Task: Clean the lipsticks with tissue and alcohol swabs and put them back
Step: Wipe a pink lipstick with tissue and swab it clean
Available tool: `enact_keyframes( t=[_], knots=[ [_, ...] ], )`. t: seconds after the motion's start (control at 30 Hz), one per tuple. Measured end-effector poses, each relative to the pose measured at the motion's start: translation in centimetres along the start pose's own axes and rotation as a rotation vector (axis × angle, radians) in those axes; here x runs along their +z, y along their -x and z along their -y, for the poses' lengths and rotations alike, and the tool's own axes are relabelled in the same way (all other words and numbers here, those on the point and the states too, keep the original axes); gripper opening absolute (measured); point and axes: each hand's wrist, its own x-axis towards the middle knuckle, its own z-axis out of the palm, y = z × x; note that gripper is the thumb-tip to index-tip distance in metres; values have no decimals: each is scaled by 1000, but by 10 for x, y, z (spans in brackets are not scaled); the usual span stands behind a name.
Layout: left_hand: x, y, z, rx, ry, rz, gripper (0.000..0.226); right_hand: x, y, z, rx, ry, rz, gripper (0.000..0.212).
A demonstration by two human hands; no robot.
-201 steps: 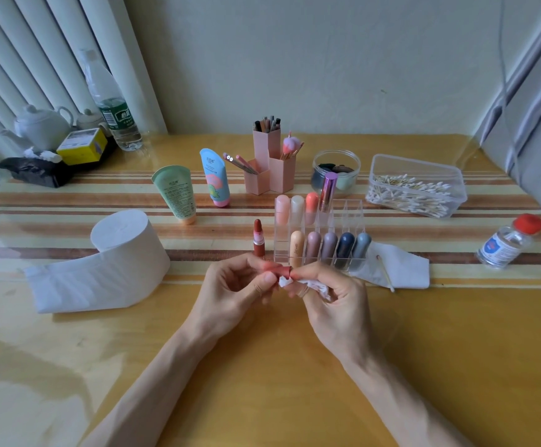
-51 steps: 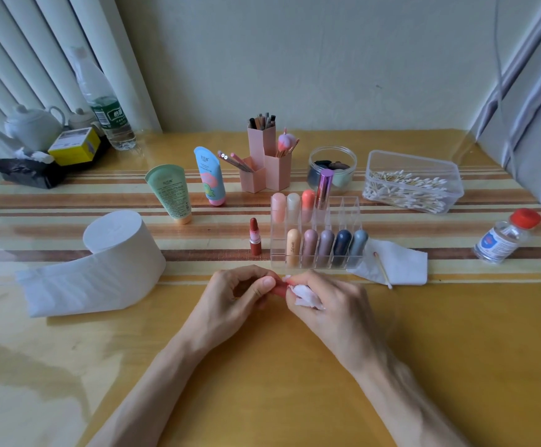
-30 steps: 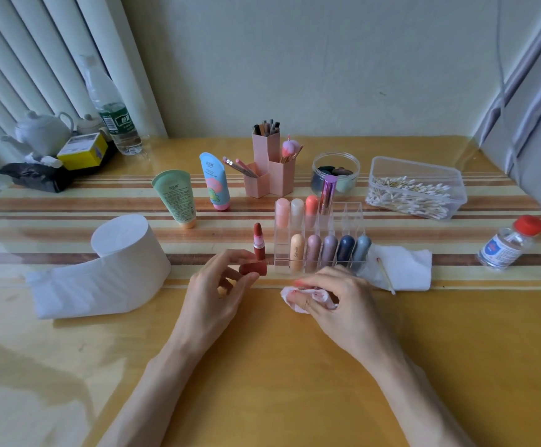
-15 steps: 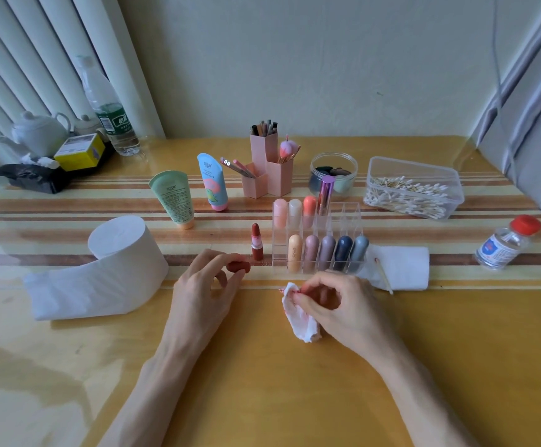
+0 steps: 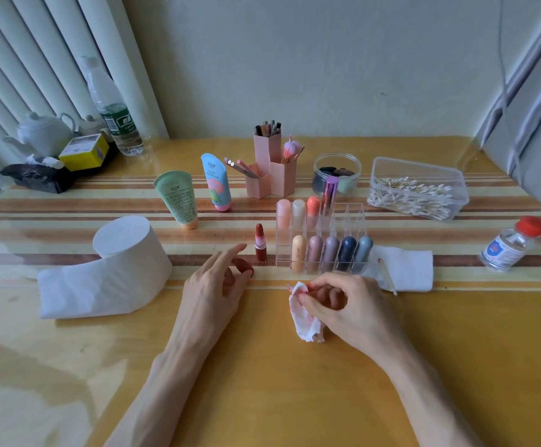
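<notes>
An uncapped red lipstick [image 5: 259, 243] stands upright on the table, just left of the clear organizer [image 5: 353, 217] that holds several capped lipsticks. Its dark red cap [image 5: 244, 265] lies on the table at the fingertips of my left hand [image 5: 212, 285]. That hand's fingers are loose, and the index finger is stretched out above the cap. My right hand [image 5: 346, 304] pinches a crumpled, red-stained tissue [image 5: 304, 314] that hangs down to the table in front of the organizer.
A tissue roll [image 5: 121, 266] lies at the left with its tail unrolled. A folded tissue [image 5: 407, 269] with a used swab [image 5: 388, 277] lies right of the organizer. The alcohol bottle [image 5: 511, 246] and the cotton swab box [image 5: 417, 191] are at the right. Tubes and brush holders stand behind.
Earlier both hands wiped the cap with the tissue. My left hand then carried the cap to beside the lipstick and set it down. My right hand drew back with the tissue.
</notes>
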Motion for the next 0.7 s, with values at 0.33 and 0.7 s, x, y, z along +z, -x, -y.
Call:
enact_keyframes(
  t=[0.33, 0.7],
  knots=[
    [3, 0, 2, -37, -116, -100, 15, -6, -1, 0, 57, -32, -19, 27],
    [7, -4, 3, -157, -80, -22, 22, -28, -1, -3, 107, 202, -102, 47]
  ],
)
